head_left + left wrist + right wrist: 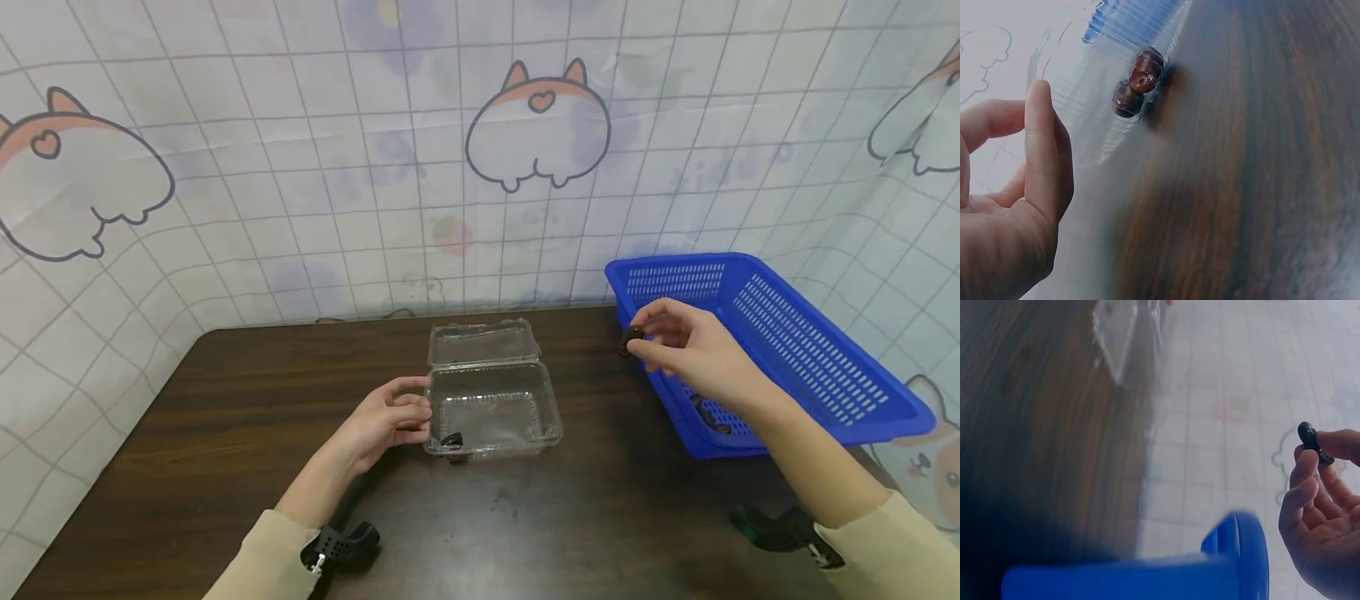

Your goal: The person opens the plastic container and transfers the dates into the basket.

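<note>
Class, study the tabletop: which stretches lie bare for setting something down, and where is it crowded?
Bare table lies left of the clear clamshell box, between it and the blue basket, and along the near edge. It is crowded at the box's left side, gripped by the left hand, and at the basket's near corner, where the right hand pinches a dark fruit.

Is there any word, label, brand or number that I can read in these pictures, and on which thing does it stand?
None can be read.
Backdrop cloth: cartoon drawings and faint, blurred marks only.
Clear plastic box: no label visible.
Blue basket: no label visible.
</note>
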Available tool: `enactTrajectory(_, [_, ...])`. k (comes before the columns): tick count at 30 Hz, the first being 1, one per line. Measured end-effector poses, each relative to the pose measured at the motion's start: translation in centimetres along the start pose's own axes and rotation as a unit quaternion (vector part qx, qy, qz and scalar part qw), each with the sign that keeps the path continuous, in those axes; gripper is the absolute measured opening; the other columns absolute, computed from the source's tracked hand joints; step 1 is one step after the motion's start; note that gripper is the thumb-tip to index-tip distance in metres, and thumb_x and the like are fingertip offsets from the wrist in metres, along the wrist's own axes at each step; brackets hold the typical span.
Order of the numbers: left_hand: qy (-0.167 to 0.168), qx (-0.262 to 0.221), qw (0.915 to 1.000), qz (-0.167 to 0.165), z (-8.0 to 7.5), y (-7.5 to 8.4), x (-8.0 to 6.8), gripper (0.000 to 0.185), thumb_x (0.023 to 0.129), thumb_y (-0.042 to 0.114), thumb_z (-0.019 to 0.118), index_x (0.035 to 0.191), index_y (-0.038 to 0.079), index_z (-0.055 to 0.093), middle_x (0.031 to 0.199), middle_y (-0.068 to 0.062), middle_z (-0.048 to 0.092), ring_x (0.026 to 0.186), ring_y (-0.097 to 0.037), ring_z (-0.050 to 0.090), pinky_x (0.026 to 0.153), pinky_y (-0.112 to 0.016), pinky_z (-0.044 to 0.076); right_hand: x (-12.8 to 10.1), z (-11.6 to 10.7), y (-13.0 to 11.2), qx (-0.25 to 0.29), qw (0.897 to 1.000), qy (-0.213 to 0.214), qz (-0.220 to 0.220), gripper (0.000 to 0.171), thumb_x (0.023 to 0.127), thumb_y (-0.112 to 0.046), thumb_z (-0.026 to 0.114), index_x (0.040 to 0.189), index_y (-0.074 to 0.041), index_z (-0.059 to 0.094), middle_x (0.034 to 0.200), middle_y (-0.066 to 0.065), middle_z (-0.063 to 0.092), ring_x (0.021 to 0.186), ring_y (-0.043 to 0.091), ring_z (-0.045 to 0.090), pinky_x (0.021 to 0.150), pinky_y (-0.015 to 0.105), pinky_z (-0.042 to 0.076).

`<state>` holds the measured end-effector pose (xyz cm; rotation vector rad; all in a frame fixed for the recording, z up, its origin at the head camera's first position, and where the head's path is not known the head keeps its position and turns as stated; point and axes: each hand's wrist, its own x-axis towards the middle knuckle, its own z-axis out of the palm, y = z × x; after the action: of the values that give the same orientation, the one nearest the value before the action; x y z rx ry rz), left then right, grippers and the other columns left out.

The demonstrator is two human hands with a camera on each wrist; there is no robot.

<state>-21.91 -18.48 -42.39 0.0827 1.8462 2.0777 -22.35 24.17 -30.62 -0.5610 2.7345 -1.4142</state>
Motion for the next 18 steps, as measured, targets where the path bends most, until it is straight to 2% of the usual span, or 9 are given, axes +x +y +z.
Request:
enactTrajectory(4, [-0.002, 0.005, 1.0, -0.001, 0.1, 0.2, -0.1, 0.06, 0.097, -0.002, 0.064, 0.15, -0.005, 0.036, 0.099, -0.006, 0.062, 0.076, -0.015, 0.067, 0.076, -0.032, 0.062, -0.8, -1.3, 0.9, 0.012, 1.0, 0.008, 0.006, 0.035, 0.102, -0.03, 0.067, 0.127, -0.007, 0.056, 0.109, 0.017, 0.068, 0.085, 0.027, 0.065, 0.069, 0.034, 0.057])
enactTrajectory(9, [-0.007, 0.01, 0.9999, 0.008, 0.2, 0.5, -0.1, 0.062, 0.097, -0.002, 0.065, 0.151, -0.006, 0.034, 0.099, -0.006, 0.062, 0.076, -0.015, 0.066, 0.076, -0.032, 0.062, -1.5, -2.6, 2.0, 0.028, 0.999, 0.01, 0.021, 0.038, 0.104, -0.026, 0.065, 0.13, -0.003, 0.051, 0.102, 0.017, 0.066, 0.079, 0.026, 0.061, 0.065, 0.032, 0.054])
enactTrajectory(14, [-0.004, 0.011, 0.9999, 0.01, 0.3, 0.4, 0.0, 0.06, 0.098, -0.002, 0.063, 0.15, -0.006, 0.035, 0.097, -0.006, 0.062, 0.076, -0.015, 0.065, 0.075, -0.032, 0.062, -2.1, -3.3, 3.1, 0.015, 0.999, 0.009, 0.029, 0.036, 0.103, -0.023, 0.066, 0.129, -0.002, 0.053, 0.098, 0.011, 0.066, 0.076, 0.025, 0.06, 0.063, 0.031, 0.053])
enactTrajectory(18, [0.0, 0.01, 0.9999, 0.007, 0.2, 0.1, -0.2, 0.058, 0.098, -0.002, 0.063, 0.15, -0.005, 0.036, 0.097, -0.006, 0.061, 0.076, -0.015, 0.065, 0.075, -0.031, 0.062, -2.6, -3.6, 3.8, 0.005, 0.999, 0.007, 0.031, 0.034, 0.103, -0.024, 0.066, 0.127, -0.003, 0.056, 0.098, 0.012, 0.067, 0.076, 0.024, 0.061, 0.063, 0.032, 0.054])
